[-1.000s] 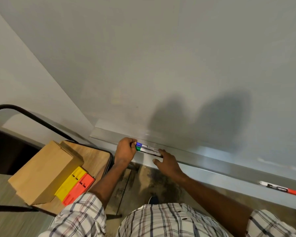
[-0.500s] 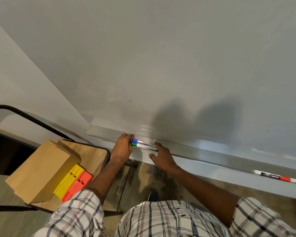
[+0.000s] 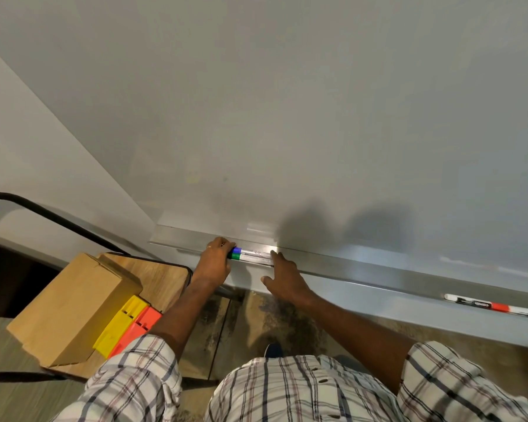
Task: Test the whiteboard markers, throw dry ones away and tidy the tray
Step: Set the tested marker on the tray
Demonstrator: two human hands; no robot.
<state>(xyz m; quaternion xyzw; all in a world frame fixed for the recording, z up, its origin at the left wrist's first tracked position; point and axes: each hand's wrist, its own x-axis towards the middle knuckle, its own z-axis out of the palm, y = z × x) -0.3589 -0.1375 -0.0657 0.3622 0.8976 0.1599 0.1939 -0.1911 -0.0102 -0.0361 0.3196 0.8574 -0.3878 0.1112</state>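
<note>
Grey whiteboard (image 3: 287,117) fills the frame, and its metal tray (image 3: 363,263) runs across below, with a red-banded marker (image 3: 485,306) lying at far right. My left hand (image 3: 214,263) curls round the cap ends of the blue-capped marker (image 3: 241,250) and green-capped marker (image 3: 240,256), which lie side by side in the tray at centre. My right hand (image 3: 284,278), fingers straight, touches their other ends. Both hands are where they were half a second ago.

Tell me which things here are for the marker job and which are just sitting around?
For the job:
blue and green markers, red-banded marker, tray, whiteboard.

Just lying about:
cardboard box, yellow block, orange block, wooden seat.
</note>
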